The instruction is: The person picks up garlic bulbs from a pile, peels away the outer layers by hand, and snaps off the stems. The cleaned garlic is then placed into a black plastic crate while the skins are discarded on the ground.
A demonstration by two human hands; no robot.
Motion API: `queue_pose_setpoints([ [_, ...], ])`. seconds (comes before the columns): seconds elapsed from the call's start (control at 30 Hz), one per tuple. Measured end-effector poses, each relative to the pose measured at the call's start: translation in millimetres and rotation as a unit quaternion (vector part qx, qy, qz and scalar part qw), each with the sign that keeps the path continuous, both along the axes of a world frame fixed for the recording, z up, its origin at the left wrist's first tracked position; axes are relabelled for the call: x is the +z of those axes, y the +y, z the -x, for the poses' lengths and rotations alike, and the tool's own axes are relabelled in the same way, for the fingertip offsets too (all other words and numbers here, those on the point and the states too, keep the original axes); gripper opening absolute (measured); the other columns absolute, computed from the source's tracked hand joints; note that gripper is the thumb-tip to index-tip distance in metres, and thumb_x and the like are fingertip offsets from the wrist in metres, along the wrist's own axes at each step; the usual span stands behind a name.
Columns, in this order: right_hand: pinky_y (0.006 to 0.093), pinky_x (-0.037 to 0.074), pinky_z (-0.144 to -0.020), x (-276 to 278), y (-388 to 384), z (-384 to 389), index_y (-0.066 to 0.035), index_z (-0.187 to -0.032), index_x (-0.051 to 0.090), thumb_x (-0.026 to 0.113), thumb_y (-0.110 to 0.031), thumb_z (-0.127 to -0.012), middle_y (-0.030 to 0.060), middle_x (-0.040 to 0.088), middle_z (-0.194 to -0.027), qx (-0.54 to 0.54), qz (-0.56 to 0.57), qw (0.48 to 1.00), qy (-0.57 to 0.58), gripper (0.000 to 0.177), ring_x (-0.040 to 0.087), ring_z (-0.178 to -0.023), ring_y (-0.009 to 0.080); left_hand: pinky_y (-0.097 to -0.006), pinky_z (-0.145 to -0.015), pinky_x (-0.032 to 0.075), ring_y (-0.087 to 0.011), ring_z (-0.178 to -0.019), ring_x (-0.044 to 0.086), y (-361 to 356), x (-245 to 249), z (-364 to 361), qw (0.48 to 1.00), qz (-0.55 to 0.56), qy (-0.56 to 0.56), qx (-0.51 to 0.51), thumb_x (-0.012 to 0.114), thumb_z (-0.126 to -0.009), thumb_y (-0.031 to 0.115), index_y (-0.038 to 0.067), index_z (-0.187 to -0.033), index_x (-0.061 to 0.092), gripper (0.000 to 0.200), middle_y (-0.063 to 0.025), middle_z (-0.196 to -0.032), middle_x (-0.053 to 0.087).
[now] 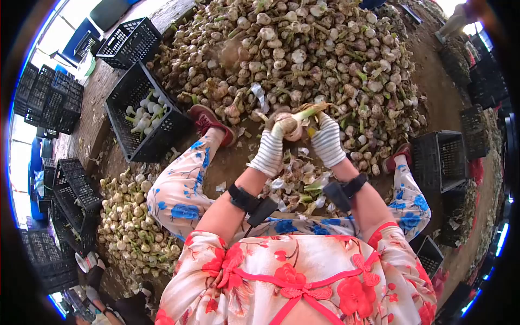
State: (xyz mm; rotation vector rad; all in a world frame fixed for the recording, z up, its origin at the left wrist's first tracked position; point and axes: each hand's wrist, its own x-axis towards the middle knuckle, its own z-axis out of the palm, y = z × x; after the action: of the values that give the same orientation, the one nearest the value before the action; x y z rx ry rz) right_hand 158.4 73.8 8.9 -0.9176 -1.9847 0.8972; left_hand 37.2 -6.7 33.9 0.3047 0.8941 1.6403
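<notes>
A garlic bulb (293,130) with a long dry stalk is in front of me, over the ground. My left hand (269,149), in a striped white glove, is closed around the bulb from the left. My right hand (329,142), in a matching glove, is closed beside the stalk's far end. A small yellow piece (311,131) shows at its fingers; what that belongs to is hidden. Peeled skins and leaf scraps (303,187) lie below both hands. Beyond them rises a large heap of untrimmed garlic (303,59).
A black crate (122,127) at the left holds cleaned white bulbs. A smaller garlic pile (130,227) lies left of my leg. Black crates (76,189) stand further left, and another crate (441,160) stands at the right. Another person (100,298) is at the lower left.
</notes>
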Motion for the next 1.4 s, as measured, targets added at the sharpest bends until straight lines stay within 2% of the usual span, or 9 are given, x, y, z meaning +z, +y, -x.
queue_pose_setpoints([
  [0.23,0.0223,0.045,-0.068,-25,-2,-3,-0.001,-0.102,0.054,0.048,-0.002,-0.085,0.0042,0.059,-0.088,0.050,0.384,0.878,0.282,0.019,0.053,-0.077,0.0081,-0.0283,-0.051,0.048,-0.0178,-0.068,0.060,-14,10,18,0.973,-0.009,-0.155,-0.173,0.059,-0.074,0.039,0.008,-0.100,0.051,0.041,-0.0069,-0.087,0.058],
  [0.3,0.0224,0.046,-0.072,-64,4,-13,0.000,-0.107,0.051,0.043,-0.005,-0.087,0.0055,0.058,-0.095,0.053,0.550,0.699,0.454,0.021,0.055,-0.082,0.0099,-0.0358,-0.073,0.050,-0.0213,-0.089,0.055,-14,9,17,0.993,-0.021,-0.062,-0.103,0.069,-0.070,0.031,0.008,-0.108,0.048,0.050,-0.0072,-0.098,0.055],
  [0.37,0.0230,0.047,-0.075,-66,-2,-13,0.002,-0.108,0.049,0.039,-0.009,-0.089,0.0071,0.057,-0.101,0.102,0.527,0.701,0.469,0.024,0.056,-0.088,0.0119,-0.0308,-0.081,0.046,-0.0190,-0.091,0.053,39,-129,27,0.995,-0.084,-0.029,0.034,0.075,-0.064,0.016,0.007,-0.114,0.043,0.060,-0.0069,-0.101,0.052],
  [0.4,0.0228,0.046,-0.076,-39,-14,-4,0.002,-0.109,0.049,0.039,-0.010,-0.089,0.0080,0.056,-0.102,0.083,0.427,0.802,0.409,0.024,0.056,-0.089,0.0122,-0.0278,-0.082,0.043,-0.0164,-0.092,0.050,2,-36,5,0.959,-0.033,0.260,0.110,0.075,-0.060,0.004,0.006,-0.116,0.039,0.066,-0.0070,-0.103,0.051],
  [0.47,0.0220,0.045,-0.078,6,-27,9,0.003,-0.110,0.049,0.046,-0.008,-0.086,0.0082,0.057,-0.102,0.068,0.209,0.928,0.301,0.026,0.056,-0.089,0.0127,-0.0289,-0.082,0.044,-0.0168,-0.094,0.051,3,-25,9,0.936,-0.037,0.318,0.146,0.070,-0.063,0.001,0.005,-0.112,0.039,0.058,-0.0086,-0.103,0.051],
  [0.63,0.0226,0.046,-0.074,53,-22,5,0.001,-0.099,0.054,0.054,-0.003,-0.081,0.0034,0.060,-0.092,0.114,0.286,0.917,0.253,0.018,0.056,-0.083,0.0100,-0.0289,-0.073,0.049,-0.0161,-0.084,0.056,-9,19,38,0.966,-0.027,0.255,0.018,0.071,-0.063,0.010,0.000,-0.102,0.051,0.045,-0.0077,-0.095,0.057],
  [0.87,0.0360,0.051,-0.078,39,-29,-7,0.003,-0.113,0.047,0.055,-0.016,-0.082,0.0136,0.056,-0.107,0.206,0.596,0.691,0.354,0.038,0.058,-0.092,0.0205,-0.0262,-0.078,0.045,-0.0133,-0.085,0.055,-19,5,79,0.945,-0.023,0.072,-0.317,0.058,-0.074,0.025,0.000,-0.108,0.052,0.042,-0.0056,-0.097,0.058],
  [1.17,0.0216,0.047,-0.062,7,-37,0,0.000,-0.100,0.057,0.061,-0.015,-0.080,0.0046,0.061,-0.085,0.149,0.501,0.824,0.221,0.026,0.057,-0.071,0.0093,-0.0243,-0.069,0.046,-0.0097,-0.078,0.055,-14,-29,57,0.916,0.036,0.372,-0.149,0.067,-0.074,0.012,0.003,-0.105,0.054,0.035,-0.0014,-0.089,0.060],
  [1.4,0.0243,0.045,-0.059,-3,5,-16,0.001,-0.093,0.059,0.058,-0.014,-0.080,0.0075,0.062,-0.076,0.074,0.328,0.942,0.017,0.020,0.056,-0.066,0.0109,-0.0249,-0.070,0.047,-0.0119,-0.082,0.056,-32,-5,62,0.979,-0.005,0.140,-0.151,0.063,-0.079,0.023,0.005,-0.107,0.052,0.035,-0.0022,-0.092,0.058],
])
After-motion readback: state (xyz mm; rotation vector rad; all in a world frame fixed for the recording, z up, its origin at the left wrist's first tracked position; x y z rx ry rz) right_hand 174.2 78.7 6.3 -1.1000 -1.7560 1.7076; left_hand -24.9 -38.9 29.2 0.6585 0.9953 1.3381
